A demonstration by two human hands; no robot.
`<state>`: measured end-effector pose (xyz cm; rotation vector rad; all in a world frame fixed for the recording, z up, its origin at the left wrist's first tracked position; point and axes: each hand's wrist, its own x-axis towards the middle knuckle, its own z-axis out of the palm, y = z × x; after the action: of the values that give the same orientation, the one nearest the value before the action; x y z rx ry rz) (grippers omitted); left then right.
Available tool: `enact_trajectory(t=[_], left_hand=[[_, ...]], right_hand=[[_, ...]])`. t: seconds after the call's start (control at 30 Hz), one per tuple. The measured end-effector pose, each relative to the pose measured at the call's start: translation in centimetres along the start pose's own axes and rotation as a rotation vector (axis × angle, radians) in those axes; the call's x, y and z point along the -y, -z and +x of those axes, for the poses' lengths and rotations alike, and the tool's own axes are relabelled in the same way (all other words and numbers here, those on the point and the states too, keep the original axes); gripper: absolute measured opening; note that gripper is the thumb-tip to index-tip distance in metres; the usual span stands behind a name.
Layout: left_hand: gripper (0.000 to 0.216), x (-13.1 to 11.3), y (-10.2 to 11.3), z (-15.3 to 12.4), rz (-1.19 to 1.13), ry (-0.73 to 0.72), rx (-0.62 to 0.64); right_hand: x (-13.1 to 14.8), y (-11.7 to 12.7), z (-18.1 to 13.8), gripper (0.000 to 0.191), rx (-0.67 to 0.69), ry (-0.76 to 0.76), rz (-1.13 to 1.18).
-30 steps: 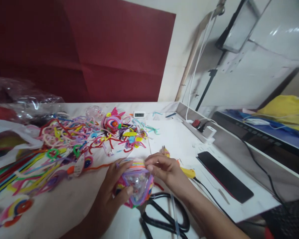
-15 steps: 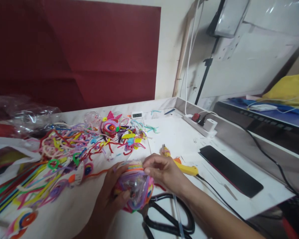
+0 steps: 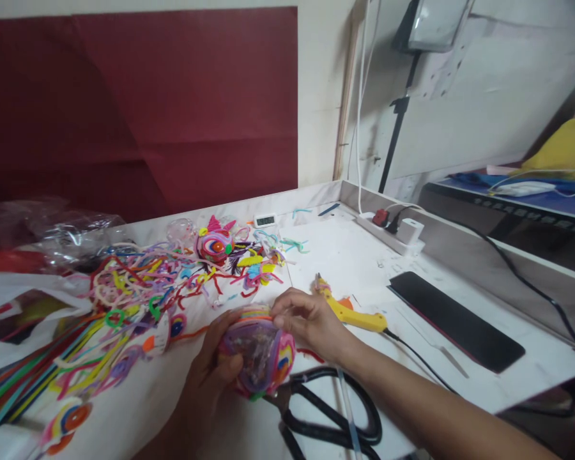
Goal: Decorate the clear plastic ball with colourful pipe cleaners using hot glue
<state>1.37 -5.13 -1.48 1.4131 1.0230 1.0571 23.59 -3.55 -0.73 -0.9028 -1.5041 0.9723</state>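
Observation:
A clear plastic ball wrapped in colourful pipe cleaners (image 3: 259, 358) is held near the table's front. My left hand (image 3: 216, 361) wraps its left side, thumb across the front. At the ball's upper right, my right hand (image 3: 309, 322) has its thumb and fingertips pinched together on the pipe-cleaner edge; whether a separate strand is between them I cannot tell. Scissors with black handles (image 3: 335, 415) lie just below the ball, their blades partly hidden by it. Beyond my right hand rests a yellow hot glue gun (image 3: 357, 316) with a black cord.
Loose pipe cleaners (image 3: 138, 281) cover the table's left side, around a finished-looking decorated ball (image 3: 214, 245). A black flat case (image 3: 455, 319) lies at right, beside metal tweezers (image 3: 453, 361). A power strip (image 3: 393, 233) and small digital display (image 3: 264, 220) sit at the back.
The ball has turned slightly, showing more of the coloured eye shape on its right side. Both hands keep their hold. The camera view has shifted a little.

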Motion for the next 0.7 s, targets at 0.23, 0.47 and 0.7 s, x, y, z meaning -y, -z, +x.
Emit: enact_trajectory(t=[0.23, 0.47, 0.7], left_hand=[[0.055, -0.5, -0.1, 0.2, -0.097, 0.078, -0.029], [0.054, -1.0, -0.5, 0.4, -0.224, 0.121, -0.040], [0.056, -0.9, -0.4, 0.5, -0.332, 0.188, -0.090]], right_hand=[[-0.6, -0.5, 0.2, 0.021, -0.030, 0.012, 0.011], [-0.9, -0.9, 0.4, 0.017, -0.048, 0.020, -0.018], [-0.7, -1.2, 0.5, 0.010, -0.066, 0.055, -0.074]])
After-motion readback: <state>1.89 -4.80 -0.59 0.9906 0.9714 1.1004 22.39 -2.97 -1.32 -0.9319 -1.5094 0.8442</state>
